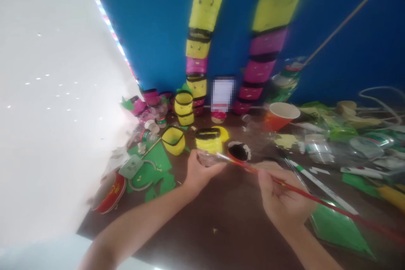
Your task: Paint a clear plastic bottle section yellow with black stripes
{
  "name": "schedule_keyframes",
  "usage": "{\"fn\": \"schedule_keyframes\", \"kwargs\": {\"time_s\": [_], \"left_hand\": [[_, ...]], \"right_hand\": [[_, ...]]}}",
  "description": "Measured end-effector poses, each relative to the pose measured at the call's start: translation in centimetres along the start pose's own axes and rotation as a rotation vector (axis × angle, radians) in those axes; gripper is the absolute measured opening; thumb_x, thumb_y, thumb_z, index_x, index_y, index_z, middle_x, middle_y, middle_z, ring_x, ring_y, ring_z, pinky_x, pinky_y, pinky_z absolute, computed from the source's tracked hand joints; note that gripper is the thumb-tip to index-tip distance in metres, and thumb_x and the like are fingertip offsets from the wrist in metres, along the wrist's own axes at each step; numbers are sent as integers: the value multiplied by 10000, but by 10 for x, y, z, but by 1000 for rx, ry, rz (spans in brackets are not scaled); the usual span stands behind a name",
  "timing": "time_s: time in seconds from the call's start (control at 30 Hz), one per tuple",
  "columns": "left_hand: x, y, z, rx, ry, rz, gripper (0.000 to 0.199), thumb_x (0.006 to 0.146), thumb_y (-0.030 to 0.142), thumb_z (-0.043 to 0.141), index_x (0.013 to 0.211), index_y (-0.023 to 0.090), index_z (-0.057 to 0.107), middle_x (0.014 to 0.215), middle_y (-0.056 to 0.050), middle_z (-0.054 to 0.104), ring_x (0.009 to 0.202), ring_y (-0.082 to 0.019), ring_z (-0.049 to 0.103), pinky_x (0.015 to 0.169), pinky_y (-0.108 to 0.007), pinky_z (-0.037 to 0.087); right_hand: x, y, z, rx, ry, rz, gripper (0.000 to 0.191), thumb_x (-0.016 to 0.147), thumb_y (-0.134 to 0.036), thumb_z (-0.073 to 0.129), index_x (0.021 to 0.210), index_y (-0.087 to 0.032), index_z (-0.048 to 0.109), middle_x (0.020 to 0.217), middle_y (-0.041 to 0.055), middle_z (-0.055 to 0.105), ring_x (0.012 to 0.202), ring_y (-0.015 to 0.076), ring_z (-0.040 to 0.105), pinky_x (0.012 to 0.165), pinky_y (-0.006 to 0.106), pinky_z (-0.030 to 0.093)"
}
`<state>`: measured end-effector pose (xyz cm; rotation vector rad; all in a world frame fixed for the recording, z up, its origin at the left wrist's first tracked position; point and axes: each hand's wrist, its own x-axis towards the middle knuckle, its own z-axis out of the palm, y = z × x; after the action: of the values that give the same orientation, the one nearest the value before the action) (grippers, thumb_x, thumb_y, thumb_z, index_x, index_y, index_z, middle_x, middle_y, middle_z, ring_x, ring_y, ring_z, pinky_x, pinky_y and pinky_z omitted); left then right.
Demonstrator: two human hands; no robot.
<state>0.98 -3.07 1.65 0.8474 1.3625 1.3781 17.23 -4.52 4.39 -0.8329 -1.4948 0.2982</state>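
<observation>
My left hand (198, 174) is closed around a small clear plastic piece (207, 159) that looks like a cut bottle part, partly hidden by my fingers. In my right hand (284, 196) is a long red-handled paintbrush (303, 194), its pale tip close to the plastic piece; whether they touch is unclear. Just beyond my left hand stands a yellow cup with a black rim (209, 140). A small container of dark paint (239, 152) sits between and beyond my hands. To the left is another yellow cup with a dark edge (173, 140).
Tall stacks of yellow and magenta painted pots (198, 46) rise against the blue wall (152, 21). Green sheets (161, 162), a red tub (110, 194) and scissors-like grey handle pieces lie left. A paper cup (280, 116), plastic bottles and a white pen (322, 185) are right.
</observation>
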Motion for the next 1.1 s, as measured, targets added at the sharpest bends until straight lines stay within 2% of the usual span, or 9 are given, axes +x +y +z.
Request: {"fn": "schedule_keyframes", "kwargs": {"time_s": [0.1,0.27,0.4,0.57,0.77,0.9,1.1], "left_hand": [[0,-1,0,-6,4,3,531,476,268,889,889,170,569,782,-30,700,807,-218,685,808,-360,511],[1,-2,-1,26,-3,3,541,475,294,896,889,165,572,844,-60,705,840,-222,678,819,-354,502],[0,0,0,-23,-8,-10,543,483,267,891,906,167,567,821,-52,700,818,-214,675,820,-351,495],[-1,3,1,32,15,-8,512,484,239,882,870,164,553,796,-33,680,768,-185,658,763,-316,494],[-2,5,2,6,13,-12,512,483,220,876,886,165,565,783,-29,681,782,-191,667,776,-318,498],[-1,4,2,12,19,-17,510,482,236,882,873,159,563,809,-45,688,778,-193,667,761,-318,503],[0,1,0,-25,-11,-25,511,500,229,876,902,154,569,842,-63,702,816,-204,678,787,-328,510]], "right_hand": [[1,-1,0,-26,58,-28,144,821,-89,588,824,-229,624,748,20,684,722,188,669,659,345,537],[1,-1,1,34,-39,13,151,829,-89,579,828,-232,626,745,13,679,724,183,667,657,340,537],[1,1,-1,0,58,-33,182,815,-50,581,841,-225,626,761,19,677,735,174,654,684,342,533],[0,0,1,76,-69,-15,196,833,-52,562,875,-231,631,782,15,680,752,169,655,666,326,535],[1,-1,1,23,29,-56,178,826,-46,566,826,-212,629,703,16,654,703,170,642,657,331,521],[2,-1,0,30,-63,-54,171,836,-66,561,849,-226,619,723,16,666,707,175,646,644,336,525],[3,1,-1,0,39,-72,150,848,-88,554,831,-218,625,695,22,655,690,184,644,660,363,529]]}}
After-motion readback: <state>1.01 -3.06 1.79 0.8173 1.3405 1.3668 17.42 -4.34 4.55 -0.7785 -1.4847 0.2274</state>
